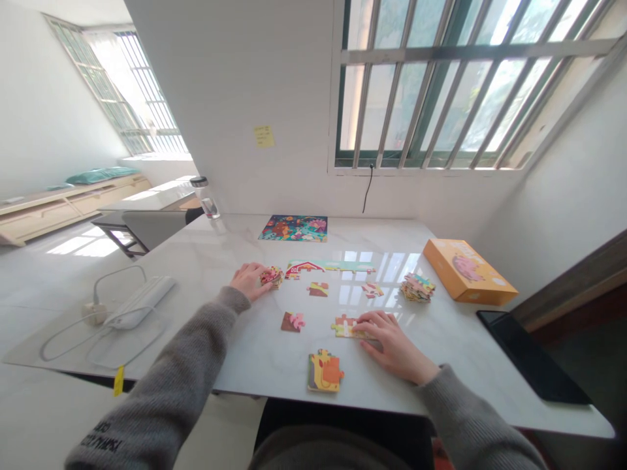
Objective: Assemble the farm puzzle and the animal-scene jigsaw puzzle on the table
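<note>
Your left hand, left of the frame's centre, reaches to a small pile of pink, red and yellow cardboard puzzle pieces. Your fingers and thumb meet the pile's left side, so it lies just to the right of your palm, by the fingertips; whether they pinch a piece, you cannot tell.

Your right hand, lower right of centre, is open and palm down, its fingers loosely bent. The fingertips rest on the right part of a short strip of red, green and white puzzle pieces, which lies flat on the white marbled table and shows to the left of your fingers.

Above that strip in the frame lie a brown-and-green puzzle piece and a pink-and-white puzzle piece, apart from each other. Beyond them runs a long puzzle strip with a red barn. A brown piece with a pink shape sits left of the strip under your right hand, and a thick group of orange and yellow pieces sits below it, near the table's edge.

A heaped stack of multicoloured puzzle pieces stands right of centre, near the orange cardboard box. A dark, colourful picture sheet lies near the wall.
</note>
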The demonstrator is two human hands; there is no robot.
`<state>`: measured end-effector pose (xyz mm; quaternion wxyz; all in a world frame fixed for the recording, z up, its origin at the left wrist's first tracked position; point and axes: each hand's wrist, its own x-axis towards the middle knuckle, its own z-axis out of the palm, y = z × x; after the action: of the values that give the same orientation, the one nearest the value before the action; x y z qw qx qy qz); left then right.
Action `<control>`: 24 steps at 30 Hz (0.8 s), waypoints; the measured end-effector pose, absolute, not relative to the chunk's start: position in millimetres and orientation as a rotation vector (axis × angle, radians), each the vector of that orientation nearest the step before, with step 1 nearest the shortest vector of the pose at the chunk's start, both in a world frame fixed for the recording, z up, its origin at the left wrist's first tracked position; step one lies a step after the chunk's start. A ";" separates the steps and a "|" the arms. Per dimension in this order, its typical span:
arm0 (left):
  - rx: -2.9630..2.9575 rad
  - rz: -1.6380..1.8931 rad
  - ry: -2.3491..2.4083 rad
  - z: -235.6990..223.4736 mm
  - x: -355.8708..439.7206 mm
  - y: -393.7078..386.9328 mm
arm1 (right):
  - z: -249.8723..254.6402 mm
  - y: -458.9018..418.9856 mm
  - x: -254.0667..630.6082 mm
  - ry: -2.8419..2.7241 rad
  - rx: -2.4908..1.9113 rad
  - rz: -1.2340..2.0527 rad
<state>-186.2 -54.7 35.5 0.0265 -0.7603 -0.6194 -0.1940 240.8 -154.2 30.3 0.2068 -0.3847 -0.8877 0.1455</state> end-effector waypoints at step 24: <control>-2.621 -1.052 -1.446 37.5 -82.3 -89.3 | 48.8 -145.7 215.8 -2.414 -0.944 0.264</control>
<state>-82.3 -89.3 37.5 -0.0156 -0.8260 -0.4556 -0.3314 215.8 -145.7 48.8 0.2647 -0.3495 -0.8935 0.0977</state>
